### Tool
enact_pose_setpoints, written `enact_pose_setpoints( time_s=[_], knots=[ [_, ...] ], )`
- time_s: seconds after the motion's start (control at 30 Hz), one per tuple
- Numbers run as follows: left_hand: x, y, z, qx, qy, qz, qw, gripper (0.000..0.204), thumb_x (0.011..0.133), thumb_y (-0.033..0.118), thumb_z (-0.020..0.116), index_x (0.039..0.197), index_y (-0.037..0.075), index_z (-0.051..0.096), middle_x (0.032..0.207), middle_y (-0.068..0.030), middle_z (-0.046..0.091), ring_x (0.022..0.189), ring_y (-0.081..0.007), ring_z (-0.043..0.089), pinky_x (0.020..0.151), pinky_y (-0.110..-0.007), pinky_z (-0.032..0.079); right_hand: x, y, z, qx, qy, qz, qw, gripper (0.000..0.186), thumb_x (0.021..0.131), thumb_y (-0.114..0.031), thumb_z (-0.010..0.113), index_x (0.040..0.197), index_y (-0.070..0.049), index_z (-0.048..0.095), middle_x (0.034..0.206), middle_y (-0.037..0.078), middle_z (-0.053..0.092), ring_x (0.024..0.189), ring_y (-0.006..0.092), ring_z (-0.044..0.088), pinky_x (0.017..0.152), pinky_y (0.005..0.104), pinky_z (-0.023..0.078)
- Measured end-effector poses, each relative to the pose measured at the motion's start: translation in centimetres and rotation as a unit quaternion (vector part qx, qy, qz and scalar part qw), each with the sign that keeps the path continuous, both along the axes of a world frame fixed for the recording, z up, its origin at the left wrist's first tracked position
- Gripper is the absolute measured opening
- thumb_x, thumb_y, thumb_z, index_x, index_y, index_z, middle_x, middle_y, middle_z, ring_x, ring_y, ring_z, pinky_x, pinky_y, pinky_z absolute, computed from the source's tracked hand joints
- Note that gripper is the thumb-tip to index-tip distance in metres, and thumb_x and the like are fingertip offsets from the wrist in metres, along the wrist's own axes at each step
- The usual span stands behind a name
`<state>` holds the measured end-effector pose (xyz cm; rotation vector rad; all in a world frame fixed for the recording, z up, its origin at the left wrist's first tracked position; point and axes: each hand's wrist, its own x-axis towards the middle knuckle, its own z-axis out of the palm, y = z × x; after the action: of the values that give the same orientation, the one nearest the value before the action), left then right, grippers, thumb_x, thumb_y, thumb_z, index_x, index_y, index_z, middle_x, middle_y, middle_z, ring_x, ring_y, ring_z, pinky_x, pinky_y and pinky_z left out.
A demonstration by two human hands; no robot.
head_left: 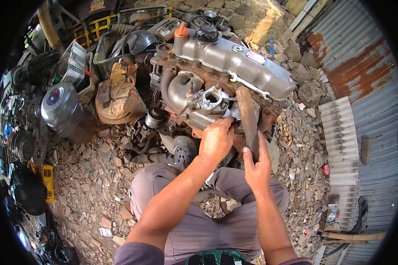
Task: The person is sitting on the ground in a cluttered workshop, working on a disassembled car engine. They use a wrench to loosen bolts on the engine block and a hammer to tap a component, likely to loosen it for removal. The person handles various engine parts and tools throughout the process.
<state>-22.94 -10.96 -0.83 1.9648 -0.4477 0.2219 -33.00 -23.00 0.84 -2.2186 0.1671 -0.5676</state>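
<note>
A metal engine with a silver valve cover [225, 58] and orange cap [181, 31] lies in front of me. A spanner [247, 86] rests along the cover's edge. My left hand [215, 141] is closed at the lower front of the intake manifold [185, 101], under the round flanged opening [212, 99]; what its fingers pinch is hidden. My right hand [257, 170] is closed on the lower end of a weathered wooden stick [246, 115], which stands over the engine's right part.
A paper sack [119, 104], plastic jug [59, 106], white crates [75, 62] and a yellow crate [48, 183] sit left among piled parts. Rubble ground [97, 194] surrounds my crossed legs. Rusty corrugated sheets [358, 70] run along the right, with stones [309, 88] beside them.
</note>
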Motion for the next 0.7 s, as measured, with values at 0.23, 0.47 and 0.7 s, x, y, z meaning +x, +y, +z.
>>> enact_pose_setpoints(
  time_s=[0.23, 0.47, 0.7],
  knots=[
    [-0.1, -0.2, -0.6, 0.069, -0.004, 0.004, 0.998, 0.027, 0.088, 0.010, 0.060, 0.113, 0.001, 0.063, 0.097, -0.0188, 0.068, 0.088, -0.0380, 0.066, 0.077, -0.045, 0.052, -1.8, -0.8, -1.9, 0.012, 0.033, -0.004, 0.999, 0.056, 0.094, -0.020, 0.062, 0.138, 0.008, 0.042, 0.131, 0.029, 0.054, 0.122, 0.0396, 0.054, 0.101, 0.0426, 0.043],
    [0.1, -0.3, -0.9, 0.083, -0.031, -0.002, 0.996, 0.027, 0.087, 0.008, 0.056, 0.113, 0.003, 0.063, 0.094, -0.0163, 0.068, 0.086, -0.0372, 0.066, 0.075, -0.046, 0.052, -3.8, -1.0, -1.8, 0.017, 0.044, -0.004, 0.999, 0.055, 0.094, -0.018, 0.061, 0.138, 0.010, 0.042, 0.130, 0.029, 0.054, 0.122, 0.0398, 0.054, 0.102, 0.0428, 0.043],
    [-0.1, -0.1, -0.5, 0.101, -0.040, 0.008, 0.994, 0.027, 0.083, 0.004, 0.054, 0.108, 0.004, 0.063, 0.094, -0.0154, 0.068, 0.082, -0.0371, 0.066, 0.073, -0.047, 0.052, -5.2, -0.4, -1.2, 0.002, 0.038, 0.006, 0.999, 0.055, 0.094, -0.018, 0.060, 0.137, 0.011, 0.042, 0.131, 0.030, 0.053, 0.123, 0.0400, 0.054, 0.103, 0.0420, 0.042]
  ],
)
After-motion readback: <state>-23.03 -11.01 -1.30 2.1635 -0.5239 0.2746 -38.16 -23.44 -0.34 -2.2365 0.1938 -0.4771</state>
